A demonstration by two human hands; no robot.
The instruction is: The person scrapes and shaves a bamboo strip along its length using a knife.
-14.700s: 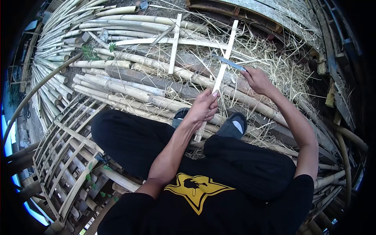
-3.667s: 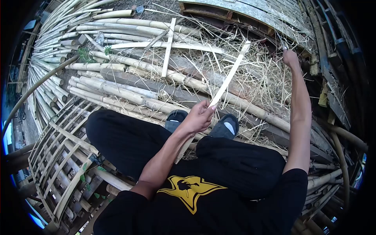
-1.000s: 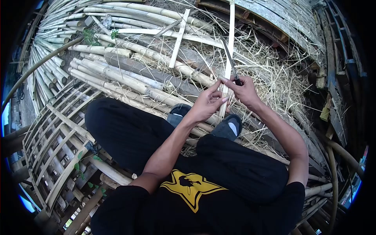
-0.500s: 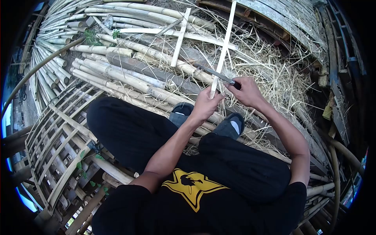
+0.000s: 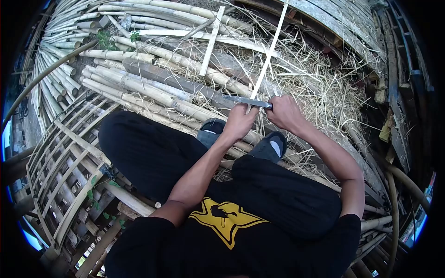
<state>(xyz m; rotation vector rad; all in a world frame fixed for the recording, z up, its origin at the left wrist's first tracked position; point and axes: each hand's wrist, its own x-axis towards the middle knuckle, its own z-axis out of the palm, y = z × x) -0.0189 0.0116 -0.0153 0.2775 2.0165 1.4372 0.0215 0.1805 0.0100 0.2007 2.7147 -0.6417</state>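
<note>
A long pale bamboo strip (image 5: 270,54) slants up and away from my left hand (image 5: 240,121), which is closed round its near end. My right hand (image 5: 285,112) grips the dark handle of a knife (image 5: 248,101). The blade points left and lies across the strip just beyond my left fingers. Whether the edge bites into the strip I cannot tell. Farther off, a shorter flat bamboo strip (image 5: 212,41) rests across the poles, and a long split bamboo piece (image 5: 199,35) passes beneath the held strip.
Bamboo poles (image 5: 134,88) lie in rows ahead and to the left. Shavings (image 5: 315,88) cover the ground at right. A woven bamboo lattice (image 5: 65,171) stands by my left knee. Weathered boards (image 5: 333,23) are at the upper right. My sandals (image 5: 266,149) are below my hands.
The knife has come nearer to me and turned flatter, now just beyond my left fingers. The held strip's far end has swung slightly right and now looks narrower.
</note>
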